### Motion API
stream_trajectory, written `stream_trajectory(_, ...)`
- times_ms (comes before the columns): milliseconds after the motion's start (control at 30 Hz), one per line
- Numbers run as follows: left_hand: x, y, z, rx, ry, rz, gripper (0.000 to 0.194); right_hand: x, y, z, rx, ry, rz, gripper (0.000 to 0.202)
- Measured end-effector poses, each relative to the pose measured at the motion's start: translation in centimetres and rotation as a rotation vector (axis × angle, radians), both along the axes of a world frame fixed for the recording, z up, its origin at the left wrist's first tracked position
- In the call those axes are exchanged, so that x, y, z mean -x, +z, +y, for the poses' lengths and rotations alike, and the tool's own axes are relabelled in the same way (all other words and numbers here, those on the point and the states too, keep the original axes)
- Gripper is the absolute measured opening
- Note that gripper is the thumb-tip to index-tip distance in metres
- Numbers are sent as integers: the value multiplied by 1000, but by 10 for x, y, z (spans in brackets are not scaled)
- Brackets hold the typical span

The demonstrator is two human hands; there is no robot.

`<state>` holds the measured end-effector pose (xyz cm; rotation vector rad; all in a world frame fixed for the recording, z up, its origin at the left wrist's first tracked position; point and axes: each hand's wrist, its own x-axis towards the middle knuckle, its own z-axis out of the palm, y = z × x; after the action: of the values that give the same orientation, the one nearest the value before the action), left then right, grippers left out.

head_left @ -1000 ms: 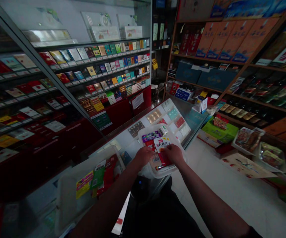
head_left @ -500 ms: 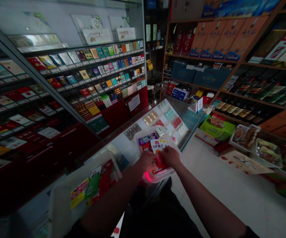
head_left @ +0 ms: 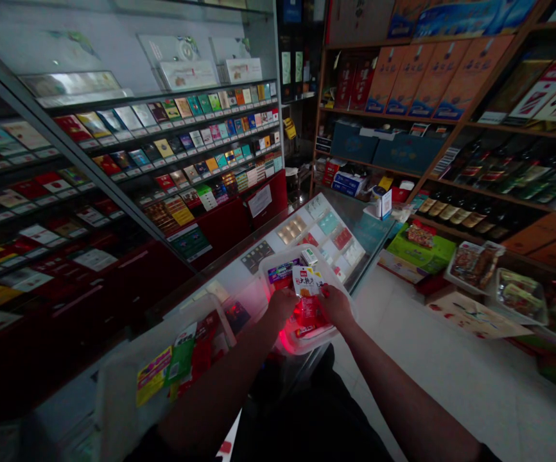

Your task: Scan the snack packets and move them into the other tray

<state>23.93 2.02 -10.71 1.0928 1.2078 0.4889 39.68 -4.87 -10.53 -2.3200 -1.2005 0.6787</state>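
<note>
Red-and-white snack packet (head_left: 307, 296) with printed label, gripped between left hand (head_left: 282, 303) and right hand (head_left: 336, 304), above clear plastic tub (head_left: 343, 289) on glass counter (head_left: 278, 247)

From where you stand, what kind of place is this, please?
Most likely a small tobacco and liquor shop: cigarette packs fill the glass wall case, bottles line wooden shelves, and both hands hold a snack packet over a glass counter.

Both hands, left (head_left: 282, 303) and right (head_left: 336, 304), hold a red snack packet (head_left: 308, 296) over a clear tub (head_left: 302, 343).
</note>
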Motion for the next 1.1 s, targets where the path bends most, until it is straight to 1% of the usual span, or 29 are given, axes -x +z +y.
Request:
stream_trajectory(67,9,9,0,-25,-9,20,10,0,2,-1,-4,-13,42,24)
stream_trajectory(133,21,19,0,-78,-45,41,8,1,5,-1,-28,-26,101,21)
stream_trajectory(233,44,33,0,-162,-72,53,13,9,13,-1,-87,-23,172,14)
stream_trajectory(333,67,43,0,-232,-50,56,20,22,22,2,-152,18,215,12)
stream_trajectory(433,88,48,-1,-256,15,69,26,38,28,6,-162,41,255,12)
stream_trajectory(500,100,48,-1,-248,62,68,28,49,29,8,-172,66,267,12)
stream_trajectory(600,116,48,-2,-265,107,80,26,65,30,10,-216,132,276,10)
stream_trajectory(767,140,48,-10,-279,163,151,23,88,32,10,-208,201,269,9)
stream_trajectory(833,147,46,-13,-274,177,160,22,94,30,10,-214,235,260,9)
stream_trajectory(967,157,36,-14,-255,183,175,23,100,25,10,-235,312,269,16)
stream_trajectory(1033,160,32,-14,-274,192,218,22,103,25,10,-228,319,244,14)
stream_trajectory(1100,163,30,-15,-303,208,232,23,106,26,11,-221,296,227,10)
